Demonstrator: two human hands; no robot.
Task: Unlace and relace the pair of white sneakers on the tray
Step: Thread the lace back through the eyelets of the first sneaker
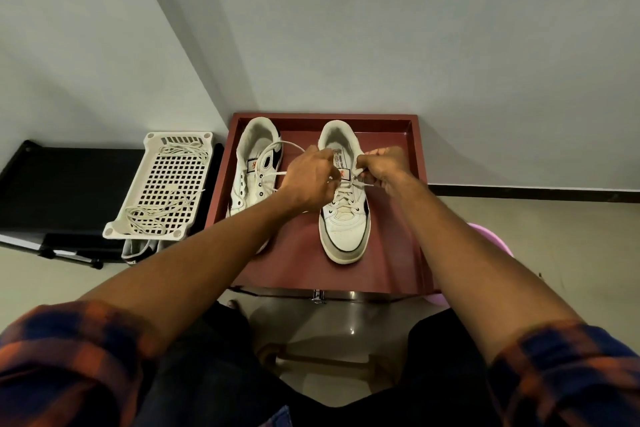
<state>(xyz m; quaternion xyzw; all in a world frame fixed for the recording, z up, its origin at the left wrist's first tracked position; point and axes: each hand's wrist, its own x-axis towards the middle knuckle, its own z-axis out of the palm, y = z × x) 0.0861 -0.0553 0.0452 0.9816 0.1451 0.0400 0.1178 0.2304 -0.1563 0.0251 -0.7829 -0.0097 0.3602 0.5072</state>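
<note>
Two white sneakers stand side by side on a dark red tray, toes toward me. The right sneaker has a white lace crossed through its eyelets. My left hand is closed on one end of that lace at the shoe's left side, and a loop of lace arcs out over the left sneaker. My right hand pinches the other lace end by the tongue on the shoe's right side. The left sneaker's lower part is hidden by my left forearm.
A white perforated basket left of the tray holds a loose white lace and rests on a black stand. Another shoe peeks out beneath the basket. A pink object sits right of the tray. A grey wall rises behind.
</note>
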